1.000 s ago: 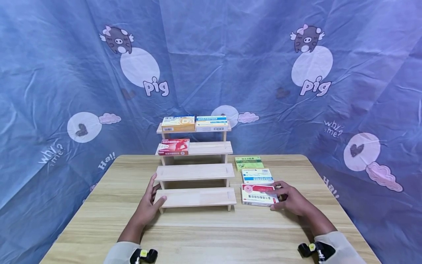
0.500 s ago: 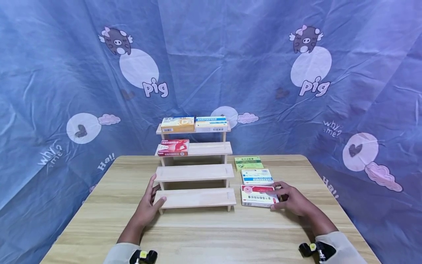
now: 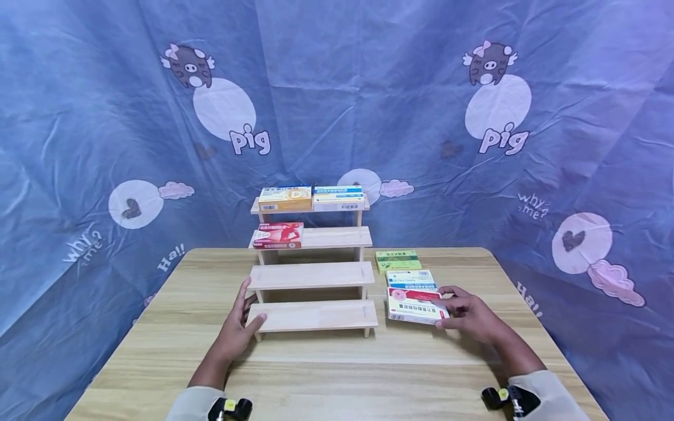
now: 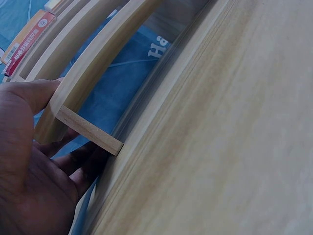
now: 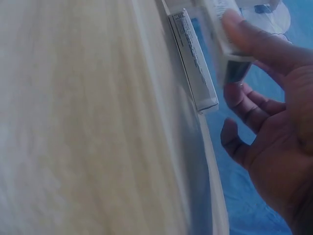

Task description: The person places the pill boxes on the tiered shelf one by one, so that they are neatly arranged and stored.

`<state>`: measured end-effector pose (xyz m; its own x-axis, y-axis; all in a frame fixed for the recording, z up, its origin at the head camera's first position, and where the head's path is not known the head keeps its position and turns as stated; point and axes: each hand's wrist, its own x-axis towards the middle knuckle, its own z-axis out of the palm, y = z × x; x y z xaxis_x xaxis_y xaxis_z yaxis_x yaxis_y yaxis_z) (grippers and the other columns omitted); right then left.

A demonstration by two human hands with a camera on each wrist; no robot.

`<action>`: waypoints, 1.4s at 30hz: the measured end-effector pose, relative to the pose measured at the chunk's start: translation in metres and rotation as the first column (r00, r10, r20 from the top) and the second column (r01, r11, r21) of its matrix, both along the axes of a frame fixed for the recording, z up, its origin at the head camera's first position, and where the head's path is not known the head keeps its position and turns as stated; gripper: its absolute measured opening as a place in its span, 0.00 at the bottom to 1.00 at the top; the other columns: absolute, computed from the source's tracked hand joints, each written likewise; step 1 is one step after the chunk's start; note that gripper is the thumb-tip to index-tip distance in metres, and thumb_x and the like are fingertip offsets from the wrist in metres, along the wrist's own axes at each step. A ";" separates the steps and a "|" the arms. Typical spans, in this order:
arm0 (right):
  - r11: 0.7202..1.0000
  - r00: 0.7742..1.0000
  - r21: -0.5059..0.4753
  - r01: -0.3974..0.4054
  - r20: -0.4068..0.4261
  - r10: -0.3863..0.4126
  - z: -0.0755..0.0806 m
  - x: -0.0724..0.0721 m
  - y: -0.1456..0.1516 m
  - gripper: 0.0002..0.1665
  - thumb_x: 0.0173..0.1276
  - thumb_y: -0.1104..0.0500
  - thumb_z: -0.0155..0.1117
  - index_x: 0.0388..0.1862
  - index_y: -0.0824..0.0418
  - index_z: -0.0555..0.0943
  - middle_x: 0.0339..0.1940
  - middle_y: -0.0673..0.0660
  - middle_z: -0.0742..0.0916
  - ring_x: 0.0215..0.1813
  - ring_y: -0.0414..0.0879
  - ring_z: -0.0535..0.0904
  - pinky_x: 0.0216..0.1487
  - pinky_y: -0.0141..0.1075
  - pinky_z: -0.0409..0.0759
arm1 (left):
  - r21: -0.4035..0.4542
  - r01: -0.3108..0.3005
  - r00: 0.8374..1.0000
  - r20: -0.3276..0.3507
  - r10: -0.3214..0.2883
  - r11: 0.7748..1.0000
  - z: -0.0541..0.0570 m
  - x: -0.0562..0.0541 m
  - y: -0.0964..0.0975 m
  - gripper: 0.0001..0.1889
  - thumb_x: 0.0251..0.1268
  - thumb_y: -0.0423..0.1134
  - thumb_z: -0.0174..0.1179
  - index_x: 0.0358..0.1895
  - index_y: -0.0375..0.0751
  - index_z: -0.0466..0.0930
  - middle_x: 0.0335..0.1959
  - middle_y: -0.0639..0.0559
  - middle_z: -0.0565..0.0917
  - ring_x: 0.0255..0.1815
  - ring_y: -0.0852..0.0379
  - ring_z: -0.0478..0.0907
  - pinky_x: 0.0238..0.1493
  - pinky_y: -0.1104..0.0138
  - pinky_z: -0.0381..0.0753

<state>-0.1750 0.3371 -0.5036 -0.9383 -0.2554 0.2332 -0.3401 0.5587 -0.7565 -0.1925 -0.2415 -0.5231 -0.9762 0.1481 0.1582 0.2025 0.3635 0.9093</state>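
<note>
A red-and-white medicine box point(image 3: 413, 305) is pinched at its right end by my right hand point(image 3: 474, 318), thumb on the near side and fingers on the far side. In the right wrist view the held medicine box point(image 5: 220, 41) is raised off the table, blurred, apart from a white box point(image 5: 193, 63) lying there. My left hand point(image 3: 236, 327) holds the left end of the lowest step of a four-tier wooden display stand point(image 3: 316, 316). The left wrist view shows the thumb on the step point(image 4: 93, 58) and the other fingers behind and below it.
Behind the held box lie a blue-and-white box point(image 3: 411, 279) and a green box point(image 3: 397, 260). On the stand's top tier sit an orange-and-white box point(image 3: 285, 199) and another blue-and-white box point(image 3: 338, 199). A red box point(image 3: 278, 235) rests one tier lower. A patterned blue curtain point(image 3: 316, 117) hangs behind.
My right hand has lifted the red-and-white medicine box off the table and shifted it slightly away and to the right. It now partly covers the blue-and-white box. My left hand stays put.
</note>
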 end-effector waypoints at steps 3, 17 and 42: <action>1.000 0.999 -0.025 -0.011 -0.039 0.010 0.001 0.002 0.000 0.28 0.58 0.64 0.87 0.58 0.69 0.91 0.68 0.71 0.81 0.54 0.28 0.75 0.49 0.29 0.78 | -0.003 -0.004 1.000 0.009 0.004 1.000 0.000 0.001 0.001 0.51 0.83 0.42 0.63 0.92 0.61 0.34 0.86 0.30 0.63 0.85 0.29 0.65 0.68 0.73 0.73; 0.992 0.981 -0.127 0.025 -0.187 -0.049 0.008 0.006 -0.008 0.26 0.64 0.71 0.80 0.62 0.71 0.88 0.65 0.63 0.80 0.49 0.33 0.76 0.43 0.30 0.77 | -0.021 -0.007 1.000 -0.009 0.007 1.000 -0.003 -0.003 -0.001 0.50 0.83 0.41 0.63 0.93 0.58 0.34 0.86 0.30 0.63 0.85 0.29 0.66 0.73 0.64 0.74; 0.964 0.903 -0.244 0.108 -0.382 -0.198 0.022 0.011 -0.035 0.30 0.56 0.78 0.81 0.60 0.73 0.88 0.63 0.59 0.81 0.38 0.38 0.75 0.36 0.30 0.75 | 0.004 0.004 1.000 -0.010 -0.004 1.000 -0.008 -0.005 -0.001 0.51 0.83 0.42 0.63 0.92 0.61 0.33 0.86 0.29 0.63 0.85 0.28 0.66 0.65 0.80 0.71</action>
